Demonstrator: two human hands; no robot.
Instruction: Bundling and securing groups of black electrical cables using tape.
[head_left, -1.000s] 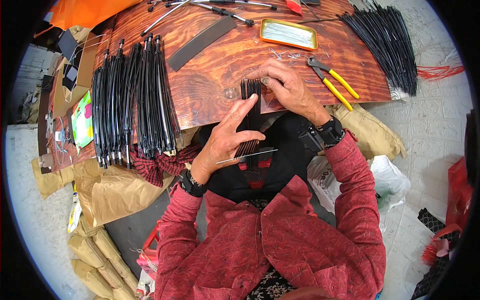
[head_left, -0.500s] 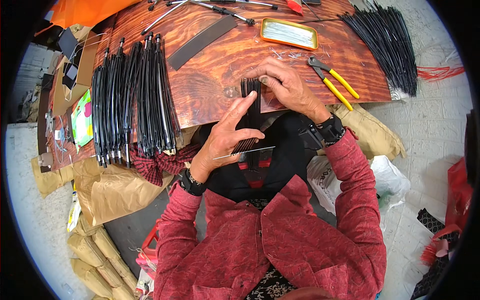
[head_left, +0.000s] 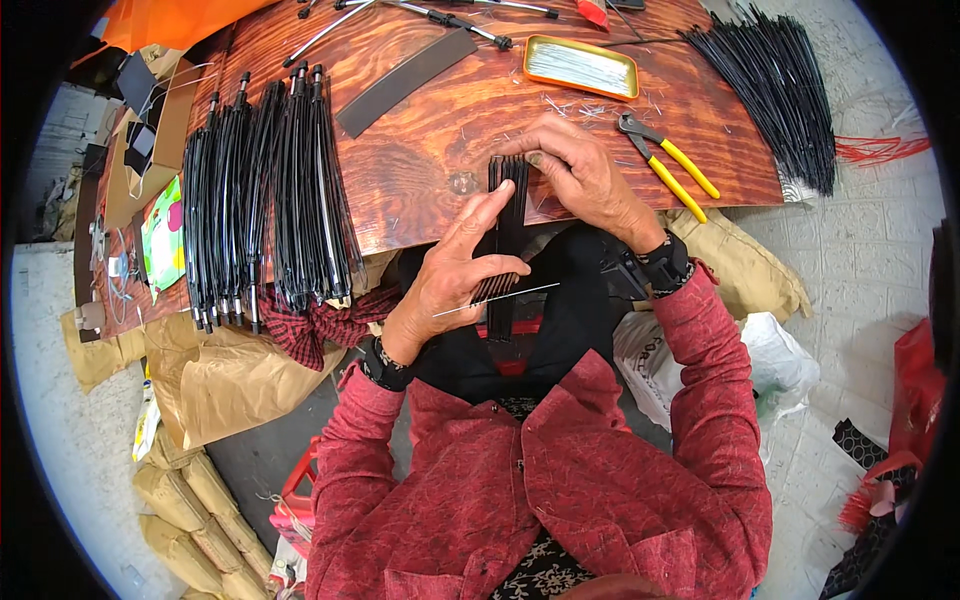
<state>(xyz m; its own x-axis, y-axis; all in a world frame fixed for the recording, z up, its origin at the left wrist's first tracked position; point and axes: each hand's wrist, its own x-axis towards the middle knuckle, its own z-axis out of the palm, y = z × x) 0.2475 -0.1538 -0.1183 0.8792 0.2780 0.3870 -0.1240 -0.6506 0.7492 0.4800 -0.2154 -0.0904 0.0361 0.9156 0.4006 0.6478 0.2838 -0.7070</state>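
Observation:
A flat bundle of slim black umbrella ribs (head_left: 513,222) hangs upright past the table's front edge, above my lap. My left hand (head_left: 440,280) is closed round the middle of it, thumb stretched across the front and a finger pressing near the upper end. A thin silvery wire (head_left: 540,289) lies slantwise across the ribs, under the left thumb. My right hand (head_left: 585,180) pinches the ribs' top ends between thumb and curled forefinger; its other fingers are partly hidden. Right of that hand lie end-cutting pliers (head_left: 668,165) with yellow handles.
On the wooden table (head_left: 400,180) a yellow tin (head_left: 528,68) holds cut wires, with loose bits scattered nearby. Folded umbrella frames (head_left: 265,190) lie left, a fan of black ribs (head_left: 775,95) right. A dark flat strip (head_left: 405,85) and a cardboard box (head_left: 165,140) are farther back.
The bundle has shifted slightly to the right, and its top ends look a little more fanned. The wire has moved slightly right and up. Both hands keep their hold.

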